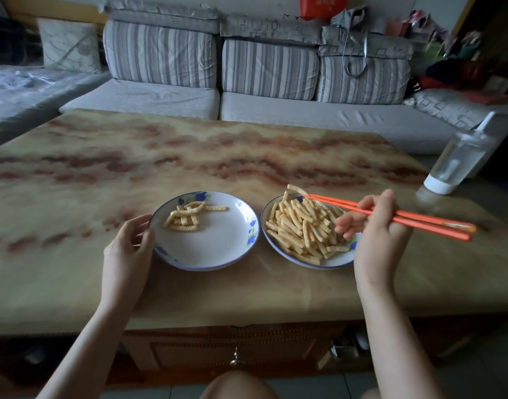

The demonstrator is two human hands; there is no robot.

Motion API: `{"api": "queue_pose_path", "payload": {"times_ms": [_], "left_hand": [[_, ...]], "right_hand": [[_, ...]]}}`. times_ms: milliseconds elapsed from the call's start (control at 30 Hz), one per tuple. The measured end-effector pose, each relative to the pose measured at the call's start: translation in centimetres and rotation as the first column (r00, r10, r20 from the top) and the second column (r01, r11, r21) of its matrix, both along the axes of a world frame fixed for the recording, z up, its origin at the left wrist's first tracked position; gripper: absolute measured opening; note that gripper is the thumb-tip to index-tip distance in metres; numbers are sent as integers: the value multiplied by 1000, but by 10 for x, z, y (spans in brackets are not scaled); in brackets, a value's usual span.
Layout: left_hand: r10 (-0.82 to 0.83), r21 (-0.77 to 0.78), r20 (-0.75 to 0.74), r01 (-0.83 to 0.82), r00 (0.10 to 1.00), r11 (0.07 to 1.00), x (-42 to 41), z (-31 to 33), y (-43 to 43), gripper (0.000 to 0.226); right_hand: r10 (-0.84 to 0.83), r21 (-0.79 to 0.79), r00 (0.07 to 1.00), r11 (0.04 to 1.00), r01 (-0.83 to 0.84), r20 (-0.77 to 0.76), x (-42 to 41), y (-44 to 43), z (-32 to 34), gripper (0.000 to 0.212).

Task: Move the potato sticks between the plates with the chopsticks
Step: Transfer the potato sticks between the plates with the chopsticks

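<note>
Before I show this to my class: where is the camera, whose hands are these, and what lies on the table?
No machine here: a person works with bare hands, filmed by one camera worn on the head, looking forward and down. The left hand holds the rim of the left plate, which carries a few potato sticks. The right hand grips orange chopsticks, whose tips pinch one stick above the far edge of the right plate, heaped with more. Both plates stand on a marbled table; a clear bottle stands near its right edge.
</note>
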State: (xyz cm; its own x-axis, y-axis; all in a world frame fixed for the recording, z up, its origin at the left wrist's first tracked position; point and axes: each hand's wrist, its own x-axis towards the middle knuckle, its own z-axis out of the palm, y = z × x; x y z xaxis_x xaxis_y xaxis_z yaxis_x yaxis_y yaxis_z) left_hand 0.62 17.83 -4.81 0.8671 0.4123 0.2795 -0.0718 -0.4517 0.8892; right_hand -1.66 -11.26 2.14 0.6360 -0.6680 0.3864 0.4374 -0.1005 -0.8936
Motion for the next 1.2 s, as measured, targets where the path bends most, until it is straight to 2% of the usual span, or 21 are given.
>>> {"api": "queue_pose_path", "payload": {"times_ms": [233,467,633,833,967,1200], "left_hand": [[-1,5,1,1,1000,1000,0,1,0,29],[-3,-3,-3,3,1000,1000,0,0,0,29],[-1,1,-9,1,1000,1000,1,0,1,29],[8,10,-12,-8,1000,1000,2,0,0,29],[9,6,-19,-9,1000,1000,1,0,1,29],[11,-2,-21,-11,1000,1000,1,0,1,29]], "right_hand": [[21,-64,998,998,-24,-52,2,0,-4,39],[44,-76,998,996,-42,33,-6,6,1,38],[312,-52,950,948,-313,-27,0,44,-11,40],[612,-179,779,758,-627,-140,5,92,-33,35],[650,-174,744,724,-668,-152,9,104,-38,33],[623,-121,768,759,-640,-150,11,109,-38,37]]}}
